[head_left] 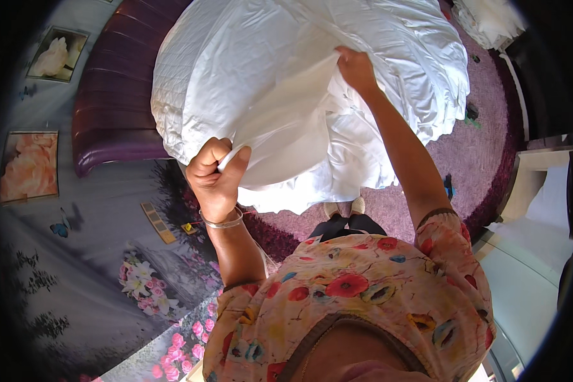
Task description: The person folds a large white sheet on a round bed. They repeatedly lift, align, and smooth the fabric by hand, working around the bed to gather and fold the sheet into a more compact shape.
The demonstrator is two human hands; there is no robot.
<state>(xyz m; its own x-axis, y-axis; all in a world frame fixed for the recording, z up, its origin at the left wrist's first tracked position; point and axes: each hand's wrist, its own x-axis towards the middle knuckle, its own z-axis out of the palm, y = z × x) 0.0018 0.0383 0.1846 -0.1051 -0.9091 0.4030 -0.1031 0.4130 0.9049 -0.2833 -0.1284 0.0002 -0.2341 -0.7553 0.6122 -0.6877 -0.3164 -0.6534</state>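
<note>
A large white sheet (286, 121) is stretched between my two hands above a round bed. My left hand (215, 175) is closed on one edge of it, the thumb pressing the cloth against the curled fingers. Farther off and to the right, my right hand (356, 69) grips another part of the same sheet, its fingers closed and partly turned from view. Beneath and around the raised cloth, rumpled white bedding (420, 70) covers the bed and hangs over its near side.
A curved purple headboard (111, 89) borders the bed's left side. Purple carpet (490, 134) surrounds the bed, with small dark items on it at the right. Framed flower pictures (29, 167) and a switch panel (158, 222) are on the left wall. A glass-topped surface (516, 286) stands at the lower right.
</note>
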